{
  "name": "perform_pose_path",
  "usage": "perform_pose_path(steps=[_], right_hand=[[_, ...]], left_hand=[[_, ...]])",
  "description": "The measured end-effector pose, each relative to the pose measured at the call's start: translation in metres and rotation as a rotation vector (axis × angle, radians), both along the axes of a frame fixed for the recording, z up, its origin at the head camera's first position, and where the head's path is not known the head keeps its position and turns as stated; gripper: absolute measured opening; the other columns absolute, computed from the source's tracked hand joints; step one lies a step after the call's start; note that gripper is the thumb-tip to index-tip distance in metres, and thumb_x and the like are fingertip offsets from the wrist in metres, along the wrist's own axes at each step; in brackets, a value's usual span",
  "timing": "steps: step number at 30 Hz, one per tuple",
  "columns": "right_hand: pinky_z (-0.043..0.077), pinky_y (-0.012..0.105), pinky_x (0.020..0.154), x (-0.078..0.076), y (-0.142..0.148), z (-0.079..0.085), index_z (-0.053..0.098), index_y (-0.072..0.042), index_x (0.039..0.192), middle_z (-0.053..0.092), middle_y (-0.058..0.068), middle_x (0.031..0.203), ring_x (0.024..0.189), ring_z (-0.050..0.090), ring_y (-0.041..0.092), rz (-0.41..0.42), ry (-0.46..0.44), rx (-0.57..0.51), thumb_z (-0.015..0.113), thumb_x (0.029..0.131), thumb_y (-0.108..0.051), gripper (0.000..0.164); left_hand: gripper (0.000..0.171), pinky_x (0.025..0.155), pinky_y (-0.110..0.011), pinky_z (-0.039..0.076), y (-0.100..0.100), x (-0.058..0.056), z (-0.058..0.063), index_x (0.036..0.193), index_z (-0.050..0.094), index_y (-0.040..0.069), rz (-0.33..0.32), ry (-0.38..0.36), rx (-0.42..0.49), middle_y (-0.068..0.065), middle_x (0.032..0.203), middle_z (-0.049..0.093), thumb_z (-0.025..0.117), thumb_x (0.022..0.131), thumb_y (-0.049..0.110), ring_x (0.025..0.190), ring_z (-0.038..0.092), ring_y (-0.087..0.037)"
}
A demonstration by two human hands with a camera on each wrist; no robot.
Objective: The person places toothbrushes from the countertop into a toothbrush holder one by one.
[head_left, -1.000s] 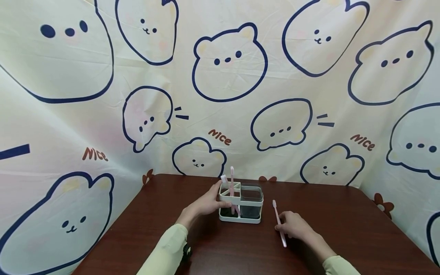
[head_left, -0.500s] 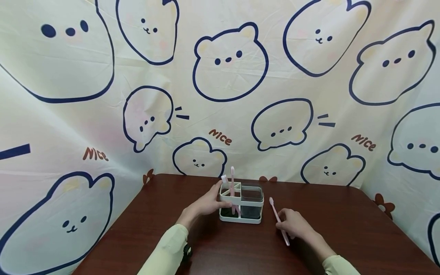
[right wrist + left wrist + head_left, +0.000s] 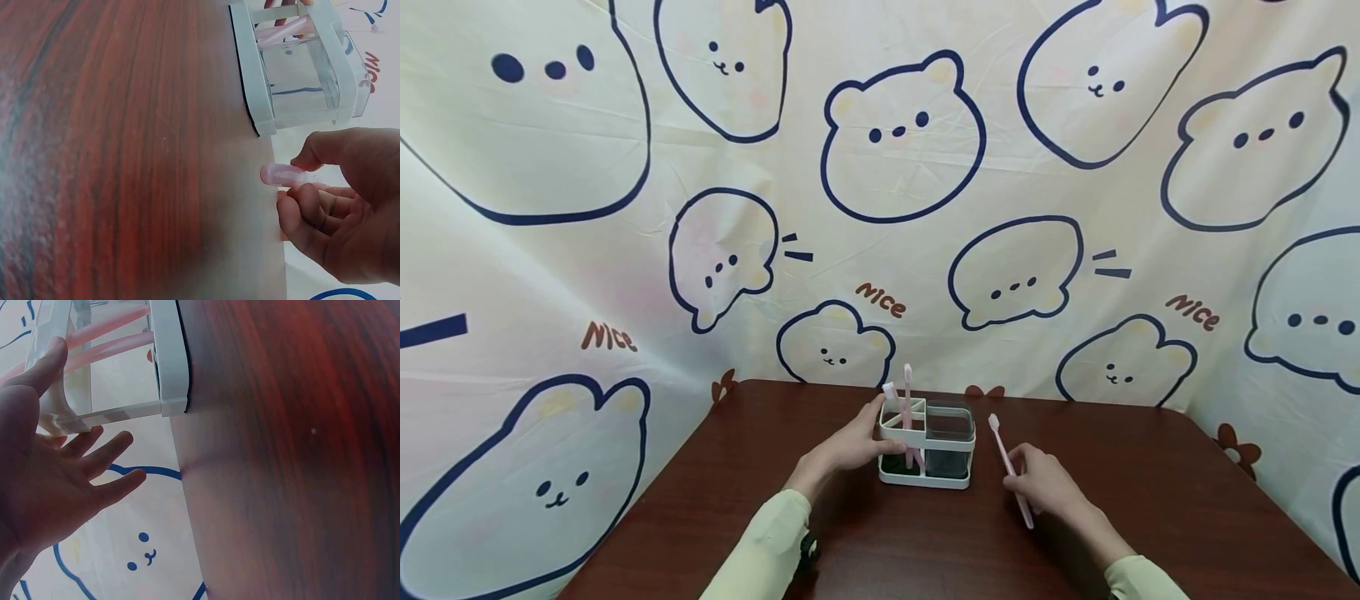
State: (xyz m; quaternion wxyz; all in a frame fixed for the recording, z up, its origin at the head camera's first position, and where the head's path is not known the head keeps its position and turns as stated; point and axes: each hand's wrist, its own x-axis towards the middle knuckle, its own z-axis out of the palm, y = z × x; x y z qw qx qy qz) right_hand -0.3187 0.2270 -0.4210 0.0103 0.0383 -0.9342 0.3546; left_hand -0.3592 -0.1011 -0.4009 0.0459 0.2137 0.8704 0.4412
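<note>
Pink toothbrush (image 3: 1009, 468) is pinched in the right hand (image 3: 1043, 488), raised off the table (image 3: 1150, 500) just right of the white holder (image 3: 927, 454). Left hand (image 3: 848, 448), fingers straight, braces the holder's side. Two brushes (image 3: 907, 398) crowd the left compartments, so lowering it upright would suit.

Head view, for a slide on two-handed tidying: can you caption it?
Left hand steadies a toothbrush holder on a brown table while right hand lifts a pink toothbrush.
</note>
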Motion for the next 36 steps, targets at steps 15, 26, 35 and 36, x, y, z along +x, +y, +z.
perform_pose_path(steps=[15,26,35,36], right_hand=[[0.048,0.030,0.047,-0.003,-0.003,0.011,0.048,0.002,0.129,0.054,0.009,0.074,0.056,0.053,0.018,-0.037,0.116,-0.050,0.069,0.084,-0.009,0.051],[0.050,0.026,0.048,-0.004,-0.003,0.013,0.055,0.002,0.133,0.056,0.007,0.076,0.061,0.053,0.016,-0.041,0.226,-0.059,0.066,0.086,-0.008,0.049],[0.045,0.027,0.045,-0.003,-0.007,0.026,0.058,-0.003,0.124,0.057,0.008,0.079,0.056,0.053,0.016,-0.033,0.304,-0.093,0.064,0.089,-0.009,0.036],[0.045,0.026,0.046,-0.003,-0.007,0.027,0.058,-0.003,0.124,0.057,0.008,0.079,0.056,0.053,0.016,-0.032,0.311,-0.093,0.064,0.090,-0.010,0.035]], left_hand=[[0.097,0.115,-0.068,0.023,0.000,0.000,0.000,0.159,0.012,0.022,0.007,0.003,-0.009,-0.016,0.160,0.022,0.074,0.087,0.042,0.142,0.033,-0.035],[0.098,0.114,-0.069,0.023,0.001,0.001,-0.001,0.159,0.011,0.022,0.011,0.002,-0.011,-0.016,0.161,0.020,0.074,0.087,0.041,0.143,0.031,-0.036],[0.097,0.115,-0.068,0.023,0.001,0.000,-0.001,0.159,0.012,0.021,0.018,-0.003,-0.013,-0.015,0.162,0.019,0.074,0.087,0.041,0.144,0.031,-0.035],[0.097,0.115,-0.068,0.023,0.001,0.000,-0.001,0.159,0.012,0.021,0.018,-0.004,-0.013,-0.015,0.162,0.020,0.074,0.087,0.041,0.143,0.031,-0.035]])
